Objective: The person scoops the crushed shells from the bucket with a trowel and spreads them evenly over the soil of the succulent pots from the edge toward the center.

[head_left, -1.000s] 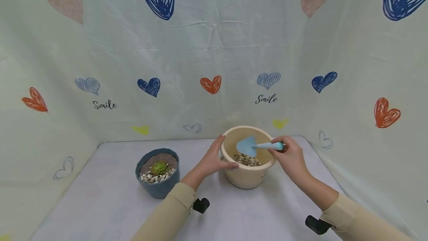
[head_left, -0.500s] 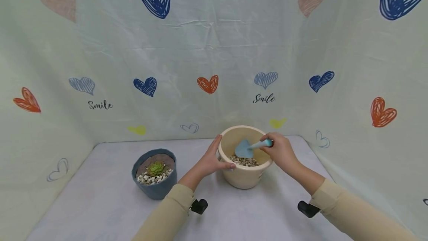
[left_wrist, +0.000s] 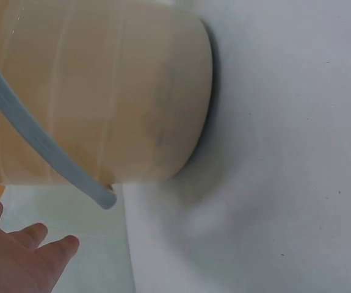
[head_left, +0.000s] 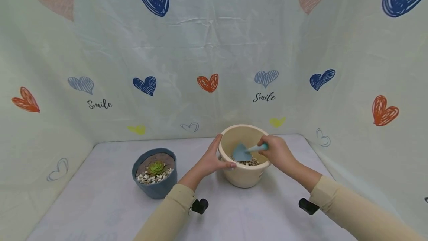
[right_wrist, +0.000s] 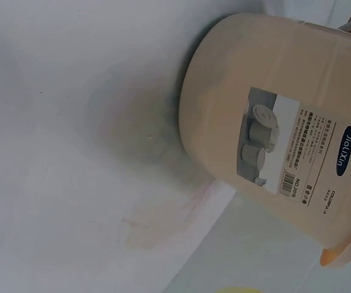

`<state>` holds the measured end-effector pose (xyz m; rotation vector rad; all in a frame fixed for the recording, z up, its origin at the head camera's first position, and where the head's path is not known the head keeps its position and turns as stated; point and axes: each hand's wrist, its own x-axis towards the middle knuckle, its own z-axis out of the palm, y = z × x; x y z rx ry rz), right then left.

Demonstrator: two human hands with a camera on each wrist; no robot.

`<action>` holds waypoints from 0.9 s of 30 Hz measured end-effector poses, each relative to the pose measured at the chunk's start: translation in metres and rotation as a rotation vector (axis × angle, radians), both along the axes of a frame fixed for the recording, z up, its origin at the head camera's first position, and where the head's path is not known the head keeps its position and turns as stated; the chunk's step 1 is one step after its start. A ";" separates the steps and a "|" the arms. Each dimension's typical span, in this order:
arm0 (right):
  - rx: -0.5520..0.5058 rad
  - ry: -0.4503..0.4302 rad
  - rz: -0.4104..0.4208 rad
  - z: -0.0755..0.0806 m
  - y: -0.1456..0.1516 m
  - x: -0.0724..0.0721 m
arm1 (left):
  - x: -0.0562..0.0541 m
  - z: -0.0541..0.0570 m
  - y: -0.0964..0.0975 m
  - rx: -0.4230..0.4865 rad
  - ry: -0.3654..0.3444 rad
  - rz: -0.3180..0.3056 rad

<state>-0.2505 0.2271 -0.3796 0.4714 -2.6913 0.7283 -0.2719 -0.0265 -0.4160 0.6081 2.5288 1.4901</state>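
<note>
My right hand (head_left: 281, 153) grips the handle of a small blue trowel (head_left: 242, 152) over a cream plastic bucket (head_left: 243, 177). Inside the bucket, the trowel's blade slants down at a layer of mixed pebbles (head_left: 250, 161). With fingers and thumb spread wide, my left hand (head_left: 208, 162) rests against the bucket's left and front rim. Its fingers look nearly straight in the left wrist view, beside the bucket's wall (left_wrist: 102, 91) and grey carrying handle (left_wrist: 47, 146). A printed label (right_wrist: 291, 149) shows on the bucket's side in the right wrist view.
To the left on the white-covered table (head_left: 100, 196) stands a blue-grey pot (head_left: 157, 190) holding a green succulent (head_left: 156, 167) with white stones around it. A white curtain (head_left: 180, 55) printed with hearts hangs behind the table and along both sides.
My right hand has moved left and slightly down, bringing the trowel lower into the bucket with its blade at the pebbles. My left hand has stayed at the rim.
</note>
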 end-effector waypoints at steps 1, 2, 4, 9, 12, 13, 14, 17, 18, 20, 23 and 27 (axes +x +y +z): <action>0.004 -0.002 0.006 0.000 0.000 0.000 | 0.000 0.000 0.000 0.000 0.001 -0.001; 0.003 -0.003 0.013 0.000 0.000 0.000 | 0.000 0.000 0.000 0.001 0.002 0.000; -0.001 -0.004 0.020 0.000 0.000 -0.001 | 0.000 0.000 0.000 0.002 0.004 0.001; -0.020 -0.028 0.041 0.001 0.001 -0.002 | -0.001 -0.001 0.000 0.003 0.005 0.006; -0.028 -0.070 0.057 0.001 0.002 -0.003 | -0.001 -0.001 0.000 0.003 0.004 0.008; -0.031 -0.086 0.063 0.001 0.002 -0.004 | -0.001 -0.001 0.000 0.003 0.002 0.009; -0.034 -0.100 0.066 0.002 0.002 -0.004 | -0.001 -0.001 0.000 0.004 0.001 0.009; -0.033 -0.125 0.082 0.002 0.003 -0.005 | 0.000 -0.001 0.001 0.008 -0.002 0.007; -0.033 -0.128 0.084 0.003 0.003 -0.006 | 0.000 -0.001 0.001 0.009 -0.002 0.007; -0.031 -0.134 0.092 0.003 0.004 -0.007 | 0.000 -0.001 0.001 0.006 -0.002 0.009; -0.033 -0.148 0.107 0.004 0.005 -0.009 | 0.001 -0.001 0.001 0.003 -0.003 0.012; -0.049 -0.176 0.118 0.005 0.006 -0.011 | 0.001 0.000 0.000 0.010 -0.009 0.014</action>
